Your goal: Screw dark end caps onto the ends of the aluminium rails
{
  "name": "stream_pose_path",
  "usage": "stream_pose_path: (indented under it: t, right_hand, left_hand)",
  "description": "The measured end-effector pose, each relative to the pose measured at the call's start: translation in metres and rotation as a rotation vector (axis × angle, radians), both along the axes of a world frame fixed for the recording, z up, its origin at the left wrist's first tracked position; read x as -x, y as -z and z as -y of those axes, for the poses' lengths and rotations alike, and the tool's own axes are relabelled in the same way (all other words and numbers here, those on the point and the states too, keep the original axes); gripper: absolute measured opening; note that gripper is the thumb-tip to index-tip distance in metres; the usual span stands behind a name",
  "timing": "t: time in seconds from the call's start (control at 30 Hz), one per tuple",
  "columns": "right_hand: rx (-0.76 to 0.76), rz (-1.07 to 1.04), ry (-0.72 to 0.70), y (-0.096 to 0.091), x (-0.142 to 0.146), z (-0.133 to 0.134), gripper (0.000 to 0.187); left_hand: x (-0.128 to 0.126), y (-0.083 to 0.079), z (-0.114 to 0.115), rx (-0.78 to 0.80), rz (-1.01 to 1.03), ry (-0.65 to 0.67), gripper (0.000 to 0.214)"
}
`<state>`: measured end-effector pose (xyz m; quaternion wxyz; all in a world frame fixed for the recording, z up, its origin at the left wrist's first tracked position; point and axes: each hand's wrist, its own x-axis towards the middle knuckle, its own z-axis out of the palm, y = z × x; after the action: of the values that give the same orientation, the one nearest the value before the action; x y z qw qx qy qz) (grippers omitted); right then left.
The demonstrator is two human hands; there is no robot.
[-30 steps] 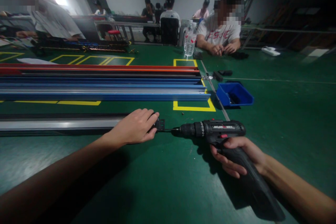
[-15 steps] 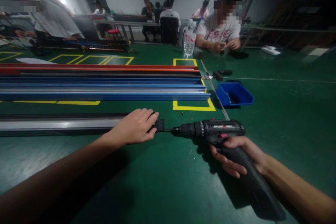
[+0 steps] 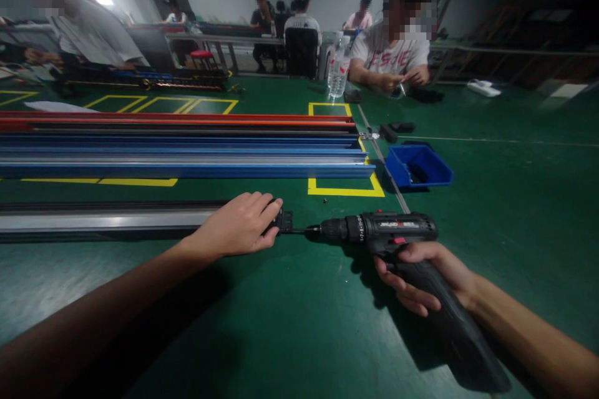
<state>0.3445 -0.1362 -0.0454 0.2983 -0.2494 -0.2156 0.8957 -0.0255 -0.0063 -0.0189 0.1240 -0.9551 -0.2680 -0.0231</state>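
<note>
My left hand (image 3: 247, 224) is closed over the right end of a long black and silver metal rail (image 3: 116, 221), fingers and thumb wrapped round it. A small black end piece (image 3: 287, 221) juts out past the fingertips. In my right hand (image 3: 416, 280) is a black cordless drill (image 3: 388, 227), gripped by its handle with a finger at the trigger. Its long thin bit points left and reaches the end piece; the exact contact point is too small to make out.
Blue rails (image 3: 187, 162) and an orange rail (image 3: 187, 118) lie beyond on the green table (image 3: 299, 324). A blue bin (image 3: 418, 167) holds dark parts. A small screw-like bit (image 3: 326, 201) lies nearby. Bottles (image 3: 337, 72) stand near a person (image 3: 393, 53) across the table.
My hands, the rail and the drill hold nearly the same position. The view has tilted very slightly, and the hands of the person across the table have shifted a little.
</note>
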Motion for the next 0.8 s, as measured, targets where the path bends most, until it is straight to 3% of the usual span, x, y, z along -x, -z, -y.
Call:
stream_pose_path:
  t: [0.8]
  right_hand:
    - [-0.032, 0.013, -0.020, 0.0007, -0.0002, -0.0008, 0.036]
  left_hand:
    - [-0.0006, 0.0012, -0.0006, -0.010, 0.015, 0.012, 0.048]
